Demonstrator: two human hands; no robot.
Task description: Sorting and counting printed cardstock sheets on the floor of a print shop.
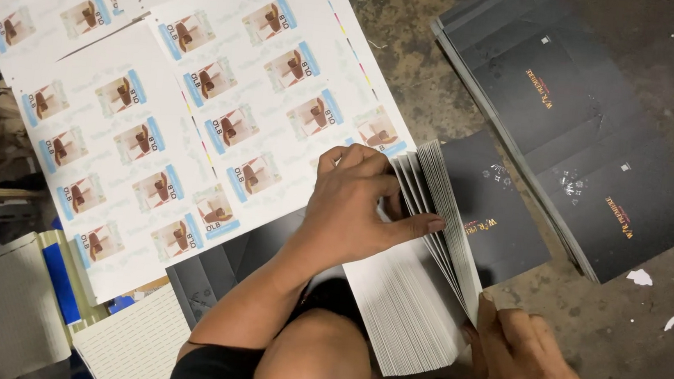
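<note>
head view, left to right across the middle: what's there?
White printed label sheets → left hand → fanned stack of dark cards → right hand, lower down → stack of black printed sheets → bare concrete floor.

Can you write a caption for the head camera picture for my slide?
Left hand and right hand fan a stack of dark cards beside white printed sheets.

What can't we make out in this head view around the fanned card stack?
- Head view: the left hand covers part of the fanned black card stack, hiding its lower card faces.
- The right hand is cut off by the bottom edge; its grip on the stack's corner is only partly visible.
- The larger black sheet pile runs past the top edge.
- The white printed label sheets: small pictures too small to identify.
</note>
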